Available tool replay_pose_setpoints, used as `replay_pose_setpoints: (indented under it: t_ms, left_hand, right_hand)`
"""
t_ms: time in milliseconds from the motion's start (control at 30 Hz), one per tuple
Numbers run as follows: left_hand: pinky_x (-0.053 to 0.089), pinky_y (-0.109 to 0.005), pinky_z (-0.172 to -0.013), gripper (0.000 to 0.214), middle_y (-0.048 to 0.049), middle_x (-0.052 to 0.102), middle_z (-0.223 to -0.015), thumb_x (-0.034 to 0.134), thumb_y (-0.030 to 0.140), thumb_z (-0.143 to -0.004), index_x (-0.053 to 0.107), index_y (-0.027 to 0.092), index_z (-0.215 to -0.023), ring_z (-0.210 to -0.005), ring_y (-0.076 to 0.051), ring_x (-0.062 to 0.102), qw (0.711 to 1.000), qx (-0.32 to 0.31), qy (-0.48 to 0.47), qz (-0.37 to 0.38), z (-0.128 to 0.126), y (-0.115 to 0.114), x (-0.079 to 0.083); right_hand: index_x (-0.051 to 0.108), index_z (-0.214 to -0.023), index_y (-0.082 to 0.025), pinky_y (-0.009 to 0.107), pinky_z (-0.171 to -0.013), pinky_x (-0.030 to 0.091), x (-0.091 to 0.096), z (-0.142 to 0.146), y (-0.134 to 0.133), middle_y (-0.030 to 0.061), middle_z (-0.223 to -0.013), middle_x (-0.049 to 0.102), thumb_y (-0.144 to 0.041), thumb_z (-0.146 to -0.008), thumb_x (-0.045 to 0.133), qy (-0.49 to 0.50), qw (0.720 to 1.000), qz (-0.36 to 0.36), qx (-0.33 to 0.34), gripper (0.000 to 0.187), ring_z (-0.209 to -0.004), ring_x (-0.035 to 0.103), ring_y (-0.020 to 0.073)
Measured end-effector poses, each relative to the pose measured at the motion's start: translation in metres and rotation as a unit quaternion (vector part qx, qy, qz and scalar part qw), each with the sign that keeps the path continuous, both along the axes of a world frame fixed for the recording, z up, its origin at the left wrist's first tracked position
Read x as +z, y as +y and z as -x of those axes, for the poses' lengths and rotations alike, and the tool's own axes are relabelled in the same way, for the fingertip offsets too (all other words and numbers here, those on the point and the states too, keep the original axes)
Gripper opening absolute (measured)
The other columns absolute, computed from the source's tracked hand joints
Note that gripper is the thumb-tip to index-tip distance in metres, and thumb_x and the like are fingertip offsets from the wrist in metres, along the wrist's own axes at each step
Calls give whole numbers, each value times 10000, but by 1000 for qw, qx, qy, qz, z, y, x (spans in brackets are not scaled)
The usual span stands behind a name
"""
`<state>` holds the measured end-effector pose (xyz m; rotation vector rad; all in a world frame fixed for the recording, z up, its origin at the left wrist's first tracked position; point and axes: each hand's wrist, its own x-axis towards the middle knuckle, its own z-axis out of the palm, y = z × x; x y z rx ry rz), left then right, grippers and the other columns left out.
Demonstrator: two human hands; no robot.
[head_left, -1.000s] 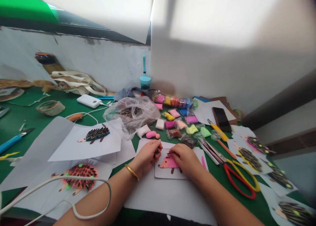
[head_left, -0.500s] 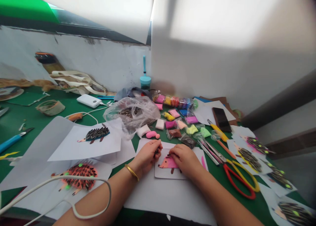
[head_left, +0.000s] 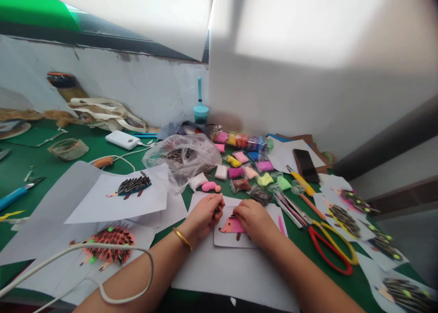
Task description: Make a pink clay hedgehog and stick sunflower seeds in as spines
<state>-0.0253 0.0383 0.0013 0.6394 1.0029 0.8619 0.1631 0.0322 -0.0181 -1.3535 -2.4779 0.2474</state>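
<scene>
My left hand (head_left: 203, 215) is closed around a clump of dark striped sunflower seeds (head_left: 216, 209), left of a small white card (head_left: 226, 242). On that card is a pink clay hedgehog (head_left: 230, 225) with a dark eye and nose and brown legs. My right hand (head_left: 256, 219) bends over the hedgehog's back, its fingertips pressed together against the clay. Whatever those fingers pinch is hidden. A strip of pink clay (head_left: 281, 225) lies at the card's right. Behind the hands rests a lump of bright pink clay (head_left: 209, 186).
A plastic bag of sunflower seeds (head_left: 181, 157) and several clay packets (head_left: 236, 173) lie behind. Scissors (head_left: 331, 249), a yellow cutter (head_left: 301, 180) and a phone (head_left: 305, 164) are to the right. Finished hedgehog pictures (head_left: 114, 244) flank both sides. A white cable (head_left: 102, 247) loops over my left forearm.
My right hand has shifted very slightly left over the hedgehog. My left hand keeps its hold on the seeds, and the view has moved a touch.
</scene>
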Motion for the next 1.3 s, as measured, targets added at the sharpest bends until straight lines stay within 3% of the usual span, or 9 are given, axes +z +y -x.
replay_pose_setpoints:
  t_ms: [667, 933, 1300]
  left_hand:
    - [128, -146, -393, 403, 54, 435, -599, 708, 517, -751, 499, 172, -742, -429, -19, 320, 1000, -3, -2, -3, 0, 1, 0]
    - [135, -150, -392, 391, 52, 439, -613, 688, 517, -767, 505, 172, -749, -431, -19, 327, 1000, -3, 2, 1, 0, 0, 2]
    - [130, -150, -391, 390, 52, 440, -610, 700, 512, -756, 508, 173, -742, -436, -22, 332, 1000, 1, -7, 1, 0, 0, 0]
  right_hand:
    - [724, -913, -204, 313, -768, 412, -3, -3, -2, 49, -863, 657, -133, -923, 541, 17, 1000, -13, 12, 197, -824, 570, 192]
    - [647, -1204, -181, 366, -840, 445, 4, -13, -7, 84, -967, 646, -63, -897, 453, 57, 998, -13, 0, 382, -920, 558, 225]
    - [712, -1044, -230, 348, -835, 428, 1, -10, -6, 64, -974, 682, -148, -916, 556, 62, 998, -18, 5, 218, -916, 590, 209]
